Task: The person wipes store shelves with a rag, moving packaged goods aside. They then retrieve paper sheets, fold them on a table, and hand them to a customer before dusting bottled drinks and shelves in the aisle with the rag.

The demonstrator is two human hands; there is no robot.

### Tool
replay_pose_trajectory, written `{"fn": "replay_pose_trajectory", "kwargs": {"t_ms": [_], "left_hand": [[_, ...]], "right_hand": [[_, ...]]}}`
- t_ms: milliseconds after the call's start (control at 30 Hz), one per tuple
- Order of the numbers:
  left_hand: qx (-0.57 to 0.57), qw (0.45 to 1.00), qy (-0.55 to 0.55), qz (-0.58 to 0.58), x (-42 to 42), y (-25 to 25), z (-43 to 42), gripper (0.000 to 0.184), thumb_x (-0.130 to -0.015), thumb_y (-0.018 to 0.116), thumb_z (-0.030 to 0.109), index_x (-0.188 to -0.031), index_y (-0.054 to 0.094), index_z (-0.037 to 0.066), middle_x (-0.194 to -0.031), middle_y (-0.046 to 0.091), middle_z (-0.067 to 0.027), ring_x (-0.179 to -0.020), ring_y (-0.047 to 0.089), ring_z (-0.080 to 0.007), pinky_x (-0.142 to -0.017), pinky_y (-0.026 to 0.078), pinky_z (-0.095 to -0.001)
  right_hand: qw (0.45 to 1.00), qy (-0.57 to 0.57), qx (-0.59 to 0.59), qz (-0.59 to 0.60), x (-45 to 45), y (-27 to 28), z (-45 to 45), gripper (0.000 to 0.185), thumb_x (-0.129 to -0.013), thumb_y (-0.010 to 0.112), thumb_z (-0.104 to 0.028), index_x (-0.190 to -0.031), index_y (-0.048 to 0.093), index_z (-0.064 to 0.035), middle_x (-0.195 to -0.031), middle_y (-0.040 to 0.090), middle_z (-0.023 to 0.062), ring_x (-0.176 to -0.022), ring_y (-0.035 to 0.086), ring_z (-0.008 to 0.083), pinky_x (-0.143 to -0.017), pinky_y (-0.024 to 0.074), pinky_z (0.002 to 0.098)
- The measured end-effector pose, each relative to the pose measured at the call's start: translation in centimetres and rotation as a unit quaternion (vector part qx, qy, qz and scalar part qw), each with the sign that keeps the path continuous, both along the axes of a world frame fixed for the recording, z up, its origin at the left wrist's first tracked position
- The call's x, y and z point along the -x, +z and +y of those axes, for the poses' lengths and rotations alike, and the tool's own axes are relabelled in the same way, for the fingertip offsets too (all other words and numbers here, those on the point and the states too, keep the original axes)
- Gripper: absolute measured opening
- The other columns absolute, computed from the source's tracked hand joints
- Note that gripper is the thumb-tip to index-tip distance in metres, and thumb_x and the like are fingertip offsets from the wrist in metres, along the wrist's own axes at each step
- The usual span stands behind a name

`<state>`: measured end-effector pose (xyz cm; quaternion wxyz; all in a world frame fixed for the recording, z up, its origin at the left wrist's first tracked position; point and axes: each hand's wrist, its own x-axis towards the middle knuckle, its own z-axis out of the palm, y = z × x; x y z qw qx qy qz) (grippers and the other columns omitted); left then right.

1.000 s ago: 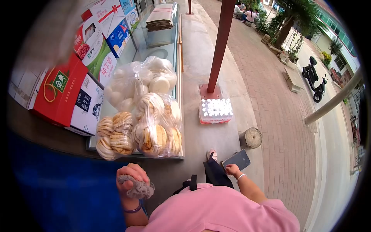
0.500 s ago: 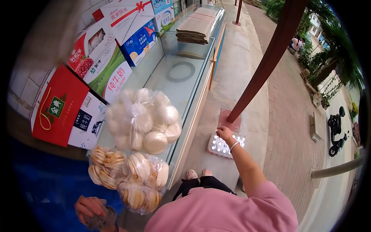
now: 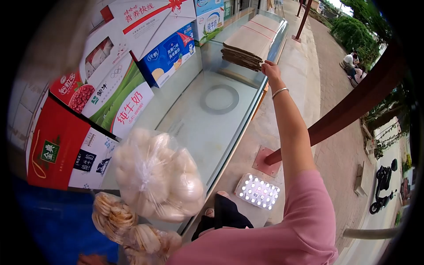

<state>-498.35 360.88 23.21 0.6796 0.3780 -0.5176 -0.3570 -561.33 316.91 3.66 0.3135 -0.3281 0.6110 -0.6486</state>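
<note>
My right hand [image 3: 271, 70] is stretched far forward, its fingers closed at the near right corner of a stack of flattened brown cardboard [image 3: 251, 37] tied with red string. That stack lies on a glass-topped counter [image 3: 190, 115]. Only a blurred bit of my left hand [image 3: 92, 259] shows at the bottom edge; its fingers are hidden. Near it are clear plastic bags of layered flatbreads [image 3: 115, 215] and folded buns [image 3: 148, 238]. A large tied bag of round white buns [image 3: 160, 176] rests on the counter's near end.
Milk cartons [image 3: 117, 88] and a red gift box [image 3: 55, 143] line the counter's left side. On the ground at right sits a shrink-wrapped pack with white tops [image 3: 257, 191]. A slanting red-brown post [image 3: 335, 121] rises beside my arm. Farther off are a scooter [image 3: 383, 185] and seated people [image 3: 353, 68].
My right hand has swung forward from above the wrapped pack to the cardboard stack. My left hand, earlier around crumpled clear plastic, has dropped almost out of view. The camera view has shifted.
</note>
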Motion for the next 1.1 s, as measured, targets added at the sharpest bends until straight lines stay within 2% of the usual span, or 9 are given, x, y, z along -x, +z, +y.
{"fn": "replay_pose_trajectory", "kwargs": {"t_ms": [67, 133, 233, 433, 600, 700, 900, 1033, 1100], "left_hand": [[-0.038, 0.992, 0.072, -0.1, 3.1, 1.3, -1.1, 0.024, -0.089, 0.037, 0.029, -0.08, 0.036, 0.008, -0.072, 0.04, -0.0097, -0.058, 0.035, -0.0184, -0.051, 0.03, -0.0328], [-0.058, 0.982, 0.102, -0.146, 4.3, 1.8, -2.2, 0.024, -0.089, 0.038, 0.029, -0.081, 0.037, 0.006, -0.072, 0.041, -0.0117, -0.059, 0.037, -0.0189, -0.052, 0.032, -0.0324], [-0.08, 0.981, 0.121, -0.128, 5.5, 2.1, -3.6, 0.021, -0.088, 0.039, 0.025, -0.081, 0.038, 0.005, -0.071, 0.04, -0.0123, -0.06, 0.039, -0.0197, -0.052, 0.033, -0.0321], [-0.101, 0.966, 0.21, -0.115, 8.8, 2.5, -5.8, 0.016, -0.088, 0.038, 0.019, -0.082, 0.04, 0.004, -0.071, 0.041, -0.0102, -0.063, 0.043, -0.0192, -0.055, 0.035, -0.0311], [-0.179, 0.74, 0.327, -0.56, 6.0, 1.6, -4.9, 0.009, -0.084, 0.042, 0.015, -0.08, 0.042, 0.007, -0.069, 0.042, -0.0058, -0.063, 0.043, -0.017, -0.061, 0.036, -0.0297], [-0.129, 0.97, 0.186, -0.085, 8.7, 2.1, -6.8, 0.006, -0.078, 0.048, 0.012, -0.076, 0.044, 0.009, -0.068, 0.046, -0.0019, -0.063, 0.045, -0.0159, -0.067, 0.036, -0.0283], [-0.171, 0.766, 0.291, -0.547, 2.1, -0.6, -4.0, 0.011, -0.083, 0.049, 0.014, -0.076, 0.043, 0.008, -0.067, 0.051, -0.0052, -0.063, 0.046, -0.0139, -0.06, 0.037, -0.0279], [-0.099, 0.944, 0.27, -0.165, 7.8, 1.3, -6.8, 0.013, -0.081, 0.055, 0.002, -0.072, 0.048, 0.006, -0.066, 0.052, -0.0053, -0.062, 0.048, -0.0172, -0.065, 0.039, -0.0307], [-0.196, 0.8, 0.405, -0.396, 5.4, -0.3, -4.8, 0.007, -0.085, 0.054, 0.005, -0.079, 0.051, 0.004, -0.068, 0.052, -0.0066, -0.064, 0.049, -0.0174, -0.065, 0.04, -0.0298]], "right_hand": [[0.998, -0.035, -0.024, 0.047, 4.0, -2.2, -5.5, 0.042, -0.08, 0.052, -0.004, -0.12, 0.047, 0.0081, -0.075, 0.057, 0.0064, -0.055, 0.053, 0.0107, -0.046, 0.0407, 0.0234], [0.968, -0.079, -0.123, 0.203, 7.1, -4.8, -9.8, 0.029, -0.076, 0.051, -0.017, -0.087, 0.064, 0.0056, -0.08, 0.065, 0.0187, -0.076, 0.064, 0.0304, -0.072, 0.0487, 0.036], [0.938, -0.055, -0.189, 0.287, 9.8, -6.7, -13.3, 0.023, -0.078, 0.054, -0.016, -0.076, 0.065, 0.004, -0.062, 0.058, 0.0089, -0.053, 0.057, 0.0167, -0.049, 0.0436, 0.0298], [0.909, -0.095, -0.274, 0.3, 6.6, -2.1, -11.0, 0.03, -0.074, 0.059, -0.023, -0.059, 0.06, 0.0019, -0.055, 0.058, 0.0093, -0.05, 0.057, 0.0181, -0.05, 0.044, 0.0318], [0.962, -0.052, -0.227, 0.145, 7.9, -3.4, -13.5, 0.03, -0.074, 0.062, -0.015, -0.048, 0.052, -0.0013, -0.047, 0.05, 0.0063, -0.041, 0.049, 0.017, -0.043, 0.0385, 0.0314], [0.977, 0.006, -0.199, 0.071, 5.3, -1.1, -10.8, 0.027, -0.07, 0.067, -0.01, -0.049, 0.052, -0.0022, -0.048, 0.051, 0.0069, -0.041, 0.049, 0.0149, -0.039, 0.0354, 0.0296], [0.968, 0.147, -0.107, -0.171, -2.5, -1.0, -3.8, 0.013, -0.078, 0.065, -0.005, -0.07, 0.056, -0.0018, -0.062, 0.051, 0.0034, -0.054, 0.05, 0.012, -0.045, 0.0406, 0.0229], [0.937, 0.246, -0.119, -0.218, -6.1, -1.8, 2.5, 0.024, -0.082, 0.066, -0.02, -0.091, 0.056, -0.0004, -0.076, 0.054, 0.0042, -0.067, 0.054, 0.0134, -0.06, 0.0473, 0.0242], [0.925, 0.236, -0.107, -0.278, -6.1, -3.0, 2.5, 0.034, -0.081, 0.068, -0.026, -0.1, 0.055, -0.0009, -0.085, 0.057, 0.0056, -0.076, 0.056, 0.0155, -0.069, 0.0485, 0.0281]]}}
